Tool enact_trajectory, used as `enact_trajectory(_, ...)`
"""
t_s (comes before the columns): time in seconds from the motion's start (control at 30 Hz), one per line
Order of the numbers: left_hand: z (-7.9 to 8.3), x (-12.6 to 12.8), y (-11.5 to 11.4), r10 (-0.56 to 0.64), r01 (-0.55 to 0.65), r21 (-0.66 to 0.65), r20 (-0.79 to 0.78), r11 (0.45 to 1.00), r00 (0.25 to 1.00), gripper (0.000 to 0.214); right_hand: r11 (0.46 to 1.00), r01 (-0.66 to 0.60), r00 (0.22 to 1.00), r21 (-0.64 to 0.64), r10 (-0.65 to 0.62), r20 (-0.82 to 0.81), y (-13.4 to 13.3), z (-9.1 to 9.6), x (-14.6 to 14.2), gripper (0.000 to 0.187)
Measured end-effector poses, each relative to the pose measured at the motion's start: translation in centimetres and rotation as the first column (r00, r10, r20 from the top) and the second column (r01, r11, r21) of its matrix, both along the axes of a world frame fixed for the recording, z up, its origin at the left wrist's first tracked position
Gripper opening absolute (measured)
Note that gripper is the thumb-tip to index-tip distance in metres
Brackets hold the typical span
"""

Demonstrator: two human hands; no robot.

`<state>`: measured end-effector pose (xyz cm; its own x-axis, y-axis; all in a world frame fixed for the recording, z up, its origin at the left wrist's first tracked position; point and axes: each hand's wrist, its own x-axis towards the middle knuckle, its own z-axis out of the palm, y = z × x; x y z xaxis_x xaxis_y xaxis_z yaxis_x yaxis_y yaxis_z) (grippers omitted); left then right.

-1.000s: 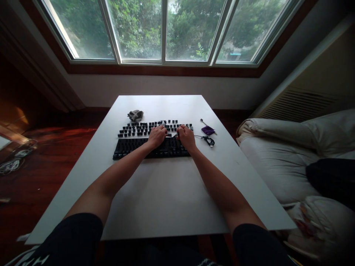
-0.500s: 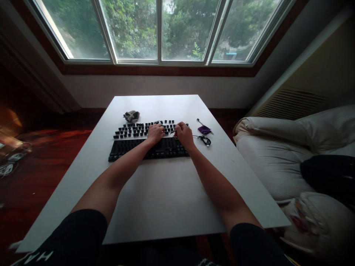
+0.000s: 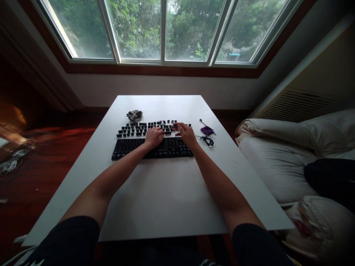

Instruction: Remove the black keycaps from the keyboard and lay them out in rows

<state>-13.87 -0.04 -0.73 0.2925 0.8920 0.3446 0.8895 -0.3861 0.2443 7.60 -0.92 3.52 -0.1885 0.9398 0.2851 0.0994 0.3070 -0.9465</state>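
Note:
A black keyboard (image 3: 129, 147) lies across the white table, with several loose black keycaps (image 3: 132, 129) in rows behind it. My left hand (image 3: 154, 136) reaches over the keyboard's back edge, fingers curled together near the keycaps; whatever they hold is hidden. To its right, my right hand (image 3: 186, 133) is bent above the right end of the keycap rows, its thumb and fingers drawn together around something small and thin that I cannot make out. A small bundle of dark wire (image 3: 161, 122) rests among the back keycaps.
A crumpled grey cloth (image 3: 134, 115) lies at the back left of the white table (image 3: 166, 199). On the right are a coiled black cable (image 3: 207, 140), a purple pouch (image 3: 207, 130) and a thin brush-like stick (image 3: 203, 123). A cream sofa (image 3: 266, 159) stands beside the table.
My right hand has lifted slightly and turned, its fingers reaching further over the keycaps. My left hand has shifted little. The whole view has moved slightly.

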Motion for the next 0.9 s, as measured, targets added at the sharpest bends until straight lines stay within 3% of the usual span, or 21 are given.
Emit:
enact_trajectory(0.17,0.2,-0.4,-2.4,-0.14,0.14,-0.045,0.001,0.989,0.99,0.018,0.998,-0.039,0.996,-0.039,0.036,-0.077,0.2,-0.7,-0.3,0.031)
enact_trajectory(0.33,0.5,-0.2,-4.6,-0.237,0.236,-0.075,-0.006,0.969,0.971,0.019,0.995,-0.097,0.986,-0.038,0.091,-0.137,0.2,-0.6,-0.1,0.046)
enact_trajectory(0.4,0.6,0.0,-5.3,-0.252,0.25,-0.078,-0.006,0.965,0.968,0.019,0.992,-0.12,0.983,-0.03,0.114,-0.147,0.5,-0.5,0.1,0.041)
enact_trajectory(0.5,1.0,0.6,-6.3,-0.264,0.263,-0.073,-0.002,0.962,0.965,0.02,0.997,-0.061,0.988,-0.053,0.052,-0.147,1.0,-0.5,0.6,0.028)
enact_trajectory(0.9,1.2,3.6,-8.1,-0.25,0.247,-0.062,-0.046,0.967,0.967,0.022,0.998,-0.025,0.992,-0.064,0.033,0.124,1.6,-2.4,4.2,0.027)
